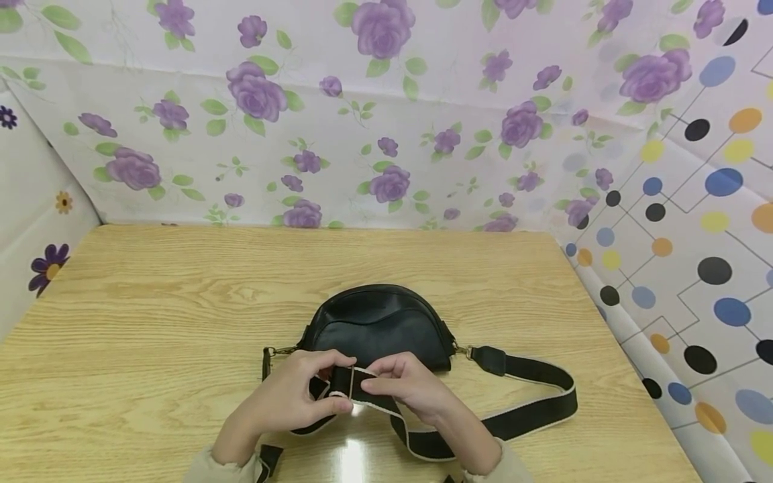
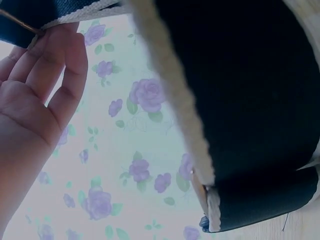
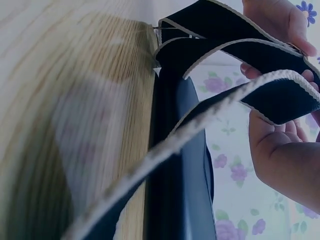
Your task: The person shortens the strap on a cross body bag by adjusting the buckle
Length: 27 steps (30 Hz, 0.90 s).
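Note:
A black half-moon shoulder bag (image 1: 377, 322) lies on the table with its wide black, white-edged strap (image 1: 531, 409) attached at both ends by metal clips. Just in front of the bag, my left hand (image 1: 296, 396) holds the strap at its thin metal slider (image 1: 352, 382), thumb below and fingers above. My right hand (image 1: 413, 388) pinches the same strap a little to the right of the slider. Strap loops fill much of the left wrist view, and folded layers of strap (image 3: 215, 22) rise near the hands in the right wrist view.
The wood-grain table (image 1: 181, 295) extends around the bag. Behind it stands a flowered sheet (image 1: 338, 134), with a dotted sheet (image 1: 682, 268) along the right side. The strap's right loop lies on the tabletop beside my right forearm.

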Available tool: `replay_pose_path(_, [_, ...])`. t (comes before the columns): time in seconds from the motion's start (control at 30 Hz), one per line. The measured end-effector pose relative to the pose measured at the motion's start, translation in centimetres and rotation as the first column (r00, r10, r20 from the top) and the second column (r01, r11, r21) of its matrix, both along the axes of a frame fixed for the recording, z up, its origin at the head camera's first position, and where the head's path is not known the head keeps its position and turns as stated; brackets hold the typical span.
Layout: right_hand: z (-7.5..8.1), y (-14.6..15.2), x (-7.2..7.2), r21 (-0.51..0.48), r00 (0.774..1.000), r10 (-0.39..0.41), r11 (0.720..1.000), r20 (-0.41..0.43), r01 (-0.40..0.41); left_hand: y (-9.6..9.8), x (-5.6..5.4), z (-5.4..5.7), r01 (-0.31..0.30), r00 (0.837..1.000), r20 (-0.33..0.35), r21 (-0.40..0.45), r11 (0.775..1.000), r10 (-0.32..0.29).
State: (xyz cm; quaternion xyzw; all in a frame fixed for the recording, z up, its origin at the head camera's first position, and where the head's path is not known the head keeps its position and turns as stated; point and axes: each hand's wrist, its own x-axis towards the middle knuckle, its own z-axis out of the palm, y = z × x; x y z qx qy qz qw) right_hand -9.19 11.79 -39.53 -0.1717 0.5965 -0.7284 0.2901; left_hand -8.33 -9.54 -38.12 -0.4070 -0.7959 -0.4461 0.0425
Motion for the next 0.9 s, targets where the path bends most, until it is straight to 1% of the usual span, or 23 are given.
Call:
replay_pose_path(0.2, [-0.04, 0.25, -0.15, 0.003, 1.000, 0.009, 1.000, 0.000, -0.009, -0.09, 0.00, 0.00, -0.015, 1.000, -0.005, -0.011, 1.000, 0.015])
replay_pose_path(0.43, [-0.03, 0.14, -0.21, -0.019, 0.998, 0.019, 1.000, -0.054, -0.020, 0.12, 0.04, 0.03, -0.015, 1.000, 0.027, -0.019, 1.000, 0.016])
replay_pose_path(0.57, [0.04, -0.07, -0.17, -0.024, 0.998, 0.012, 1.000, -0.069, -0.013, 0.34, 0.07, 0.09, -0.022, 1.000, 0.014, -0.026, 0.999, 0.022])
replay_pose_path(0.67, [0.04, -0.25, -0.14, -0.039, 0.998, 0.013, 0.999, -0.069, -0.016, 0.46, 0.10, 0.12, -0.028, 1.000, 0.011, -0.028, 0.999, 0.028])
replay_pose_path(0.9, [-0.05, -0.60, -0.04, -0.068, 0.997, 0.029, 0.997, -0.067, -0.033, 0.62, 0.16, 0.14, -0.019, 0.999, 0.028, -0.013, 1.000, 0.020])
